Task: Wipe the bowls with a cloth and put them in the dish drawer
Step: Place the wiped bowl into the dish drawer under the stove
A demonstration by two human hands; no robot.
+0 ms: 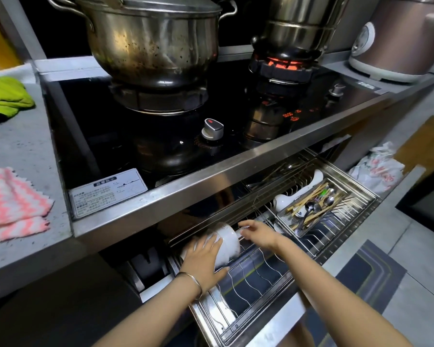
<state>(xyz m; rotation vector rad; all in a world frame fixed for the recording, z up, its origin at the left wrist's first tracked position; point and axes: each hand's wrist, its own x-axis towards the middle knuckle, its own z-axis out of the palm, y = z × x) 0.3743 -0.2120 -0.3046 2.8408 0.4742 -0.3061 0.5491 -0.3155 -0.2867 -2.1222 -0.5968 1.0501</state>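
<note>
- Head view: in the lower middle of the frame the dish drawer (276,326) is pulled out beneath the hob. Its wire rack (252,275) runs from the lower centre toward the right.
- The white bowls (228,242) sit nested on their sides at the left end of that rack, just under the steel counter edge.
- Our left hand (202,259) lies over the bowls' near side with its fingers spread and fairly straight. It presses and steadies them rather than clenching.
- Our right hand (259,234) reaches in from the right with fingers stretched out and tips at the outermost bowl's rim. It grips nothing that we can see, though the fingertips are blurred.
- The pink-and-white cloth (13,209) rests at the left of the frame on the counter, well apart from both hands, so we judge the wiping of these bowls done and the racking in hand.
- To do this well, we should seat each rim between two wires so the bowls lean steadily and cannot roll.
- We should keep the left palm on the stack until it settles.
- We should also keep them clear of the cutlery basket (313,211) at centre right.
- At the top of the frame a burner (282,63) glows red, so our arms are best kept low.
</note>
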